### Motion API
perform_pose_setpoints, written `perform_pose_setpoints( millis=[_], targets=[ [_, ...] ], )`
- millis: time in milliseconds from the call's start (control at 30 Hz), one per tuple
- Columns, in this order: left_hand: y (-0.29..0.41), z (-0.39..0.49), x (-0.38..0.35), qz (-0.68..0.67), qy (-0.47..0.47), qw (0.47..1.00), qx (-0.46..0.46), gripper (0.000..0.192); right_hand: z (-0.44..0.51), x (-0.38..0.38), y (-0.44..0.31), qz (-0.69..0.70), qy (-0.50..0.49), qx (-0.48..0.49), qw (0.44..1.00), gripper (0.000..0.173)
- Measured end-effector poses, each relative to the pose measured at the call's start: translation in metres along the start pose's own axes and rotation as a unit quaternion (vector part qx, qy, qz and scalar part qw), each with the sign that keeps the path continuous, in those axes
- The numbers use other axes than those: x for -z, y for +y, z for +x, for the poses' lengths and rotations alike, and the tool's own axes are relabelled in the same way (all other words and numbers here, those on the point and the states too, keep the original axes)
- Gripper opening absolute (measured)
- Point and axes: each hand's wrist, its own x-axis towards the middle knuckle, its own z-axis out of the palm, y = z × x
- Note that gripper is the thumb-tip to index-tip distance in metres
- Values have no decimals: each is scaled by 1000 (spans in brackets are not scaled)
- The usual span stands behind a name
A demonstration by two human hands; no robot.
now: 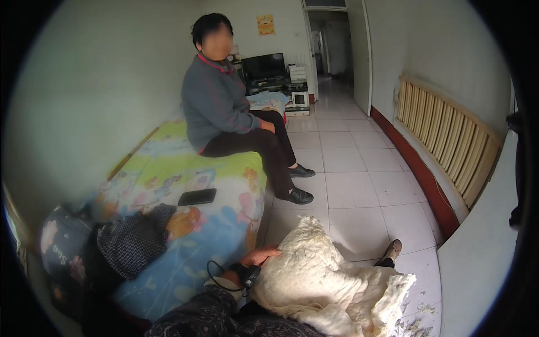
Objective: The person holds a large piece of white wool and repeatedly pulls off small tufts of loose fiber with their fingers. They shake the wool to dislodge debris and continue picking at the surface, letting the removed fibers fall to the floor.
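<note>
A large piece of cream cotton batting (320, 274) with ragged edges lies over my lap and hangs toward the floor. My left hand (262, 255) is at its left edge, with the fingertips against the batting and partly hidden by it. A black device with a looped cable is strapped on that wrist. My right hand is out of view. Loose tufts of fibre (417, 324) lie on the floor tiles at the lower right.
On the bed (198, 261) at left lie a smartphone (197, 196), a dark patterned cloth (134, 240) and a flowered bundle (63, 252). Another person (219, 97) sits on the bed's edge. A slatted wooden frame (446, 135) leans at the right wall; a television (264, 67) stands behind.
</note>
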Motion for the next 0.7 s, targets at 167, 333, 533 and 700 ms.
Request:
perform_pose_setpoints(
  millis=[167,333,533,700],
  targets=[
    [1,-5,-2,-11,-17,1000,-23,57,2,8,0,4,25,6,1000,58],
    [13,-8,-13,42,-8,999,-29,71,-16,57,10,26,91,40,995,57],
    [21,-13,-24,24,-42,997,-65,62,-154,151,-13,151,169,159,961,57],
    [22,-10,-21,3,-111,992,-56,65,-133,96,-105,300,-35,153,941,73]
  ],
)
